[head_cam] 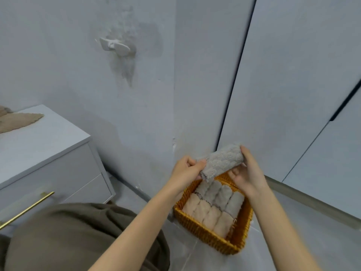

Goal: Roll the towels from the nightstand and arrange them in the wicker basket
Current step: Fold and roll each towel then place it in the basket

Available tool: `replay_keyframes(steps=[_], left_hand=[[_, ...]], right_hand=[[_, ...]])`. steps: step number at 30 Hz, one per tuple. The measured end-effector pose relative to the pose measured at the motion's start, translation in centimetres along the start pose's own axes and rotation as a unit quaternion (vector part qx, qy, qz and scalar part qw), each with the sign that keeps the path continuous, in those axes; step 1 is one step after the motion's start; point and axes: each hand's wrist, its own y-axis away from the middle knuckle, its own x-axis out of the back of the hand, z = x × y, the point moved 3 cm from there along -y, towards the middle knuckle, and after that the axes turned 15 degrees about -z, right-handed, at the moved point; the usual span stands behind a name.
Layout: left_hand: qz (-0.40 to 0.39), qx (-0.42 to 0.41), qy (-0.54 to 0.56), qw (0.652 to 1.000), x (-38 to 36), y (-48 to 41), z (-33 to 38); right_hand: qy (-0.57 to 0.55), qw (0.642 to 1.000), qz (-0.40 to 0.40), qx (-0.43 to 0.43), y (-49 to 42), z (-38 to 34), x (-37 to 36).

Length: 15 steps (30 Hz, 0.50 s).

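Observation:
A grey towel, partly rolled, is held in the air just above the far end of the wicker basket. My left hand pinches its lower left end, and my right hand grips its upper right end. The orange basket sits on the floor and holds several rolled towels, grey ones in the far row and pale pink ones in the near row. A beige towel lies flat on the nightstand at the left.
The grey nightstand has a drawer with a brass handle. My knee in brown cloth fills the lower left. A grey wall with a white hook and tall cabinet doors stand behind the basket.

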Motion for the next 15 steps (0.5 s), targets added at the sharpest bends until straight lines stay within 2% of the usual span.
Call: replay_keyframes(steps=[4,8,11,15], left_hand=[[-0.005,0.019,0.039,0.999,-2.8,-2.2,-3.5],[-0.013,0.067,0.020,0.997,-4.3,-3.8,-6.9],[-0.049,0.109,0.028,0.992,-4.6,-4.6,-9.2],[-0.060,0.126,-0.159,0.977,-3.1,-6.0,-12.2]], right_hand=[[-0.001,1.000,-0.005,-0.030,-0.3,2.0,3.9],[-0.012,0.998,-0.001,-0.059,-1.3,4.4,7.5],[0.005,0.997,0.030,-0.073,-2.1,5.9,9.7],[0.027,0.989,0.113,-0.086,-4.3,7.8,12.5]])
